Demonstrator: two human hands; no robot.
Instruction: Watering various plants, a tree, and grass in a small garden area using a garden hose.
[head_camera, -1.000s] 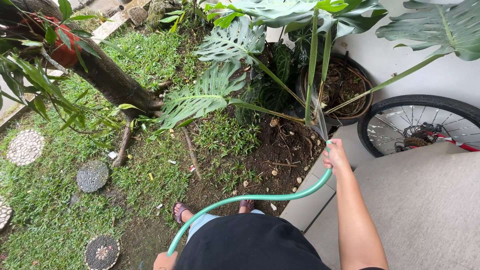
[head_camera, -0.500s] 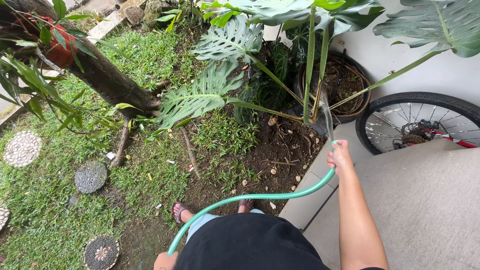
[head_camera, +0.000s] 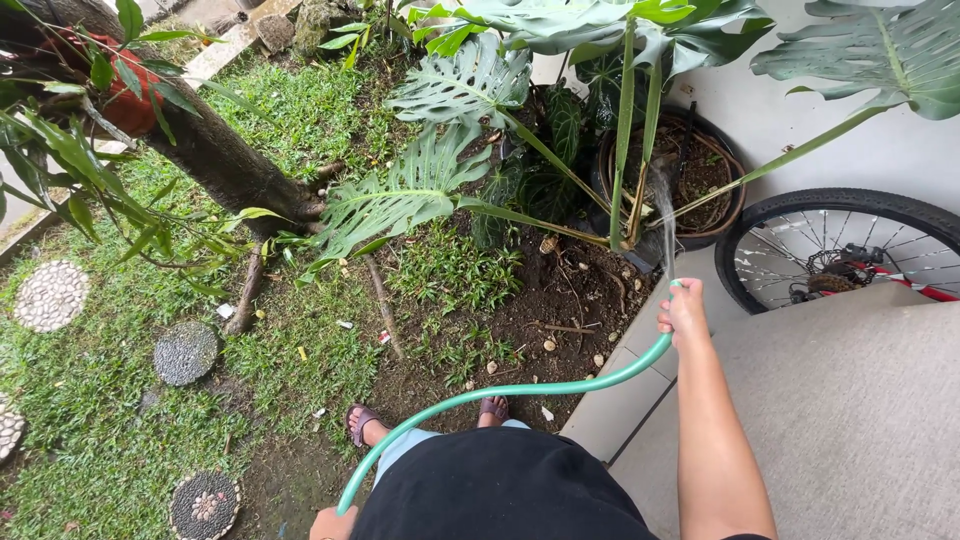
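The right hand (head_camera: 684, 312) is clenched around the end of a green hose (head_camera: 520, 392), which sprays water toward the dark pot (head_camera: 735, 185) beside a bicycle wheel (head_camera: 835, 250). The hose curves down to the left hand (head_camera: 333, 523), apparently gripping it, though mostly cut off.

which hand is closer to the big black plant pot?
Right. The right hand grips the green hose end just below the black pot; the left hand holds the hose at the frame's bottom edge, far away.
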